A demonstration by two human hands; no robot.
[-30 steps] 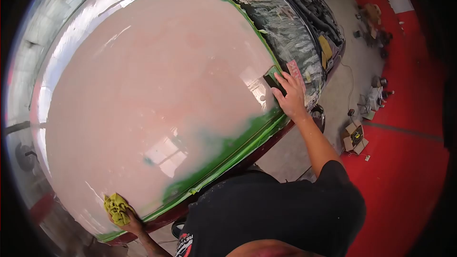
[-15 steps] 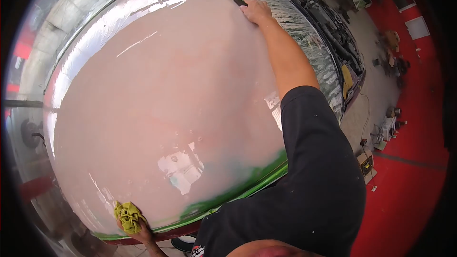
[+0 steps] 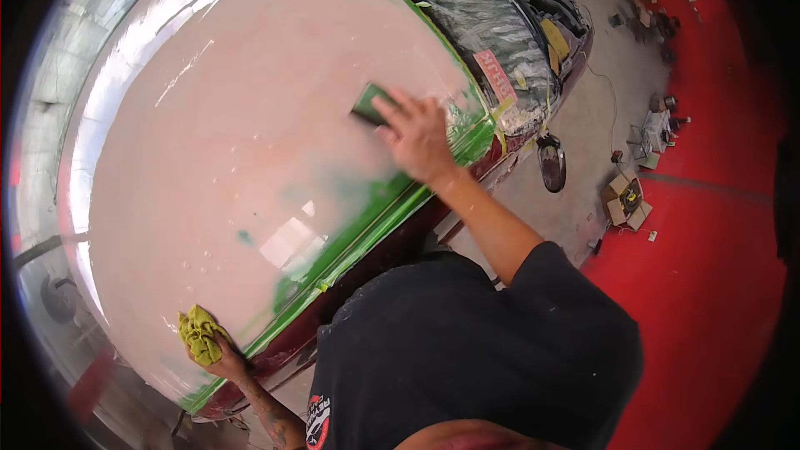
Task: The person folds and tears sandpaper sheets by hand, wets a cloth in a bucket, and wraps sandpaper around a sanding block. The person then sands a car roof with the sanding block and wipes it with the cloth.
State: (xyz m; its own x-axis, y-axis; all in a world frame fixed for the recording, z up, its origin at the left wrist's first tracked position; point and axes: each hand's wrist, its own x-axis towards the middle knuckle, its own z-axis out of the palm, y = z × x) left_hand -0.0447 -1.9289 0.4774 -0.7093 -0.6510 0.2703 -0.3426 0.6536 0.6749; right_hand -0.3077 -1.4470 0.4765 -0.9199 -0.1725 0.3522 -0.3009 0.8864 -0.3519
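My right hand (image 3: 418, 140) grips a dark green sanding block (image 3: 367, 106) by its near end. The block lies against the wet, pinkish-grey car roof (image 3: 225, 125). Motion slightly blurs this hand. Over at the lower left, my left hand (image 3: 222, 360) clutches a crumpled yellow-green cloth (image 3: 198, 335) near the roof's rear corner. Green patches and a green strip (image 3: 350, 258) run along the roof's near side. Water drops and light reflections show on the roof.
The streaky, wet windshield (image 3: 492, 25) borders the roof at upper right, with a red label (image 3: 495, 77) on it. A side mirror (image 3: 551, 163) sticks out beyond. An open cardboard box (image 3: 627, 202) stands on the floor near the red area (image 3: 700, 283).
My right hand has brought the sanding block from the roof's far front edge back toward the near side. The view has turned and shifted; my left hand still holds the cloth.
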